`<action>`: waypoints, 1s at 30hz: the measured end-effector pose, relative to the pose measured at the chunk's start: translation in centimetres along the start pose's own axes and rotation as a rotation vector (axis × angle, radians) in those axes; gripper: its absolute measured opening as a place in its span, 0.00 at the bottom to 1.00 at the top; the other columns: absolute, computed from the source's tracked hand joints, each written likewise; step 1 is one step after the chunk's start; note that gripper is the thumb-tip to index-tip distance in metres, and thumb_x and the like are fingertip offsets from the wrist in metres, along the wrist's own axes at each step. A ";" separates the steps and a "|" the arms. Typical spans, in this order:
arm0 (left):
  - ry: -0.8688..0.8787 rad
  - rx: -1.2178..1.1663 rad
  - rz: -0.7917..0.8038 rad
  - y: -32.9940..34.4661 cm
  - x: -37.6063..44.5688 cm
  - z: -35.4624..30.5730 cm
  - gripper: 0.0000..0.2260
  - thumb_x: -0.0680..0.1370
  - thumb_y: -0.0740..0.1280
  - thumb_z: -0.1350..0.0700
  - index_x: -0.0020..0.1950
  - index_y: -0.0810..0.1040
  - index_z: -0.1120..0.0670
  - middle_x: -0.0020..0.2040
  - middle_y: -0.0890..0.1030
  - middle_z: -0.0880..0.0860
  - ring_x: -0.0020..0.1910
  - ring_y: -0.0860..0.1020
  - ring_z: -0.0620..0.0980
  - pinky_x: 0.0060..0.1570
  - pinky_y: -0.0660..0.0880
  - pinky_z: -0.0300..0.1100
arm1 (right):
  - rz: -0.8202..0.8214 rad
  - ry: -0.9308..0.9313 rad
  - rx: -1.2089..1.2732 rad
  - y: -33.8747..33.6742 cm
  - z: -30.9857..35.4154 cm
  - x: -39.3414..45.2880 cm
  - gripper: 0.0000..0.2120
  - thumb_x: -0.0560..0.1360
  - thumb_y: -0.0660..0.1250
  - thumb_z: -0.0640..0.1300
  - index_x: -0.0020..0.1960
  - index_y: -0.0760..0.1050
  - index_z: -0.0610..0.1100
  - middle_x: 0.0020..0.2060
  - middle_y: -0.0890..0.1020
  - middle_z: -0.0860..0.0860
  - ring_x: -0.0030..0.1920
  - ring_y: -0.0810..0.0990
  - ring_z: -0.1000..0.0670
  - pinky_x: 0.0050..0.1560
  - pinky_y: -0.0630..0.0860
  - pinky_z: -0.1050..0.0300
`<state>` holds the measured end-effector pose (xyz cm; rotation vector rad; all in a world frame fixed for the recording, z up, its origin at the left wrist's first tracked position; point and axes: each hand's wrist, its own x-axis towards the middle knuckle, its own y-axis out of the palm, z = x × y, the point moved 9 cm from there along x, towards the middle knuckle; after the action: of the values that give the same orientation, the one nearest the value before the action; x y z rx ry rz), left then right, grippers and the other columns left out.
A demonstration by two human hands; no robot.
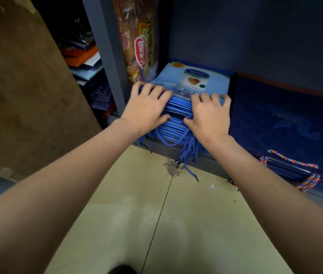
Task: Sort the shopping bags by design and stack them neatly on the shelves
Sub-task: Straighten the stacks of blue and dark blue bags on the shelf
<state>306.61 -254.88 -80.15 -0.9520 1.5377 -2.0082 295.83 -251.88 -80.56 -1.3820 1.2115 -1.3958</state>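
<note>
A stack of flat light-blue shopping bags (pixel 196 78) printed with a tin and a heart lies on the bottom shelf, its blue cord handles (pixel 188 149) hanging over the front edge. My left hand (pixel 146 107) grips the stack's front left corner, fingers on top and thumb against the front edge. At the front right corner my right hand (pixel 209 113) holds the same stack the same way. Right of it sits a stack of dark navy bags (pixel 279 119) with multicoloured cord handles (pixel 295 161).
A dark shelf upright (pixel 105 56) stands left of the stack, with a brown packaged item (pixel 139 42) leaning beside it. Mixed orange, white and blue bags (pixel 89 72) pile up in the left compartment. A brown cardboard sheet (pixel 24 86) stands at the left. Beige floor tiles (pixel 137 214) lie below.
</note>
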 end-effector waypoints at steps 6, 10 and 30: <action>0.008 0.054 0.128 0.1 2.2 -0.8 0.27 0.75 0.65 0.43 0.69 0.66 0.54 0.66 0.71 0.54 0.65 0.66 0.56 0.65 0.55 0.51 | 0.024 -0.043 -0.013 -0.2 0.0 0.2 0.22 0.73 0.67 0.51 0.62 0.70 0.42 0.58 0.76 0.45 0.61 0.70 0.42 0.69 0.52 0.41; -0.001 0.137 0.196 0.8 2.4 -0.9 0.28 0.75 0.66 0.45 0.70 0.62 0.55 0.66 0.68 0.55 0.66 0.65 0.57 0.64 0.58 0.52 | 0.127 -0.134 0.000 0.2 0.0 0.2 0.26 0.72 0.68 0.55 0.64 0.68 0.44 0.61 0.74 0.46 0.64 0.67 0.43 0.69 0.52 0.40; -0.024 -0.023 -0.061 -2.1 0.8 2.0 0.21 0.75 0.66 0.45 0.63 0.74 0.56 0.58 0.78 0.56 0.58 0.73 0.59 0.56 0.64 0.52 | 0.020 -0.206 0.278 -1.5 -2.2 -1.7 0.39 0.69 0.73 0.50 0.74 0.57 0.48 0.69 0.63 0.48 0.67 0.62 0.44 0.68 0.54 0.47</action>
<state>307.65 -256.15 -77.64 -1.0397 1.5393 -2.0178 293.86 -249.74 -79.30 -1.2782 0.8604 -1.3160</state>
